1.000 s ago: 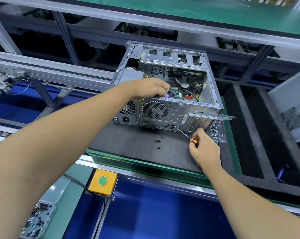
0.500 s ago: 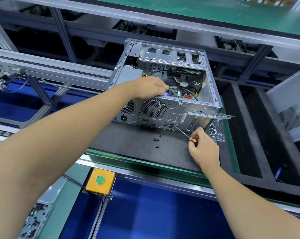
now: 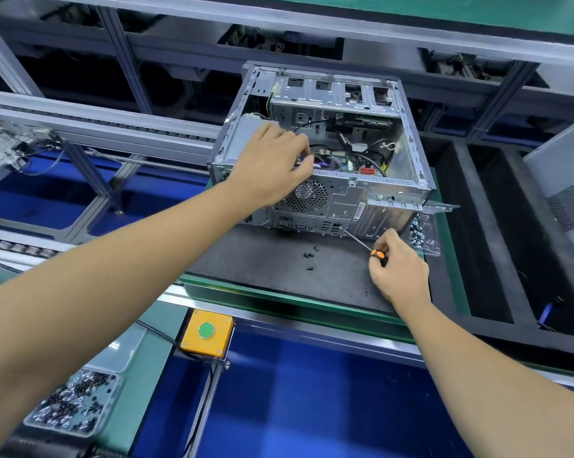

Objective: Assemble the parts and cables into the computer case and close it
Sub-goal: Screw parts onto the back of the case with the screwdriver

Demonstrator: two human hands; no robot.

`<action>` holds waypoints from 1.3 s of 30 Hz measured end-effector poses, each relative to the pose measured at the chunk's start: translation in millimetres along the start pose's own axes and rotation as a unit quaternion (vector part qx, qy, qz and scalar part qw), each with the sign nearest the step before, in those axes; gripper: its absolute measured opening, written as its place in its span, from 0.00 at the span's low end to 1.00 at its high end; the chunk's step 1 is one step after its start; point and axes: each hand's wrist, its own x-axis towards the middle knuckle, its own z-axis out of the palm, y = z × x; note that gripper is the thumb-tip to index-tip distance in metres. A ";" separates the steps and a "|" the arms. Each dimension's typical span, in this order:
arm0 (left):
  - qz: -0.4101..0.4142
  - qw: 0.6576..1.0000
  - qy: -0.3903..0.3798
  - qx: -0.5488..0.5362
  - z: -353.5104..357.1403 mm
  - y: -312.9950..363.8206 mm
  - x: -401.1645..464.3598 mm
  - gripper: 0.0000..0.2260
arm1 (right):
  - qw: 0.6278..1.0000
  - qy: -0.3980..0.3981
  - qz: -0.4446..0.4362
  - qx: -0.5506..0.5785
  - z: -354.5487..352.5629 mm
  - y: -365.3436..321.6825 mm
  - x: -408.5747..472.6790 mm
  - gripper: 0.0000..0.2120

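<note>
The case [image 3: 322,153] stood open on the mat [image 3: 272,259], board and cables already inside. The right hand [image 3: 398,269] gripped a screwdriver [image 3: 361,243] at the rear panel. The left hand [image 3: 272,163] seemed to pinch something inside. Loose screws [image 3: 310,256] and closing the case remained.

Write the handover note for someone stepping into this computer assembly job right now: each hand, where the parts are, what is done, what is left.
Left hand: reaching over the rear edge of the open computer case, fingers curled among the cables inside; exactly what it holds is hidden.
Right hand: grips the orange-handled screwdriver, tip at the case's rear panel near the ports.
Loose black screws lie on the grey mat; more in the clear tray beside the case.
Done: the board and cables are inside.
Left: finish the screws and cables, fit the side panel.
</note>
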 end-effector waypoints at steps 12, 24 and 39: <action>-0.001 0.979 -0.134 -0.153 81.4 34.0 -123.0 0.12 | 1.000 -0.001 -0.008 0.010 -0.8 0.2 -1.1 0.08; -0.187 0.918 -0.086 -0.338 85.1 49.0 -123.9 0.02 | 0.996 -0.016 -0.045 0.069 -11.3 -7.1 -6.1 0.09; -0.228 0.779 0.014 -0.584 102.7 81.2 -102.1 0.03 | 0.989 -0.027 -0.085 0.116 -11.7 -7.8 -9.0 0.09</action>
